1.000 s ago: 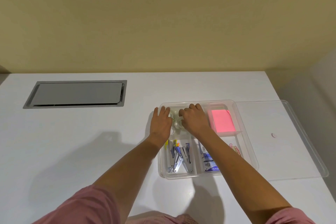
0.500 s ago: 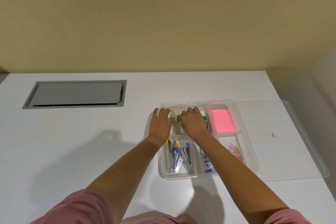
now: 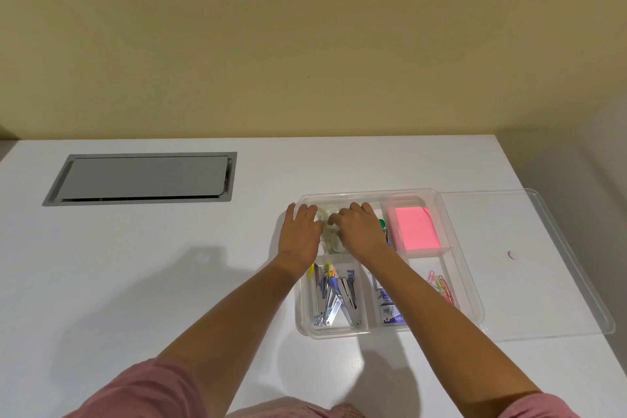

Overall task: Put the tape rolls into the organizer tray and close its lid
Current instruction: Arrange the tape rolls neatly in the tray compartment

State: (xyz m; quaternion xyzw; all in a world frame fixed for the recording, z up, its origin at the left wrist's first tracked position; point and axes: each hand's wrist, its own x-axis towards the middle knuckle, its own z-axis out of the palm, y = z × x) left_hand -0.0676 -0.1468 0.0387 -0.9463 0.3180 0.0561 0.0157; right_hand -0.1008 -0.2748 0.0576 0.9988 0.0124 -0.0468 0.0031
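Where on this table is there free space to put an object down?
The table is bare between the grey hatch and the organizer tray, and at its near left. The tray's compartments are crowded; the lid lies right of it.

Just one cam here, head-mounted, wide-angle, looking fwd and down from the person's own viewpoint. Top half of the shot is plain yellowish wall (image 3: 305, 37), bottom half the white rectangular table (image 3: 135, 282). Both forearms run in from the bottom edge, so it sits close above the clear plastic organizer tray (image 3: 470, 285), right of centre. No 2nd view, so no overlap.
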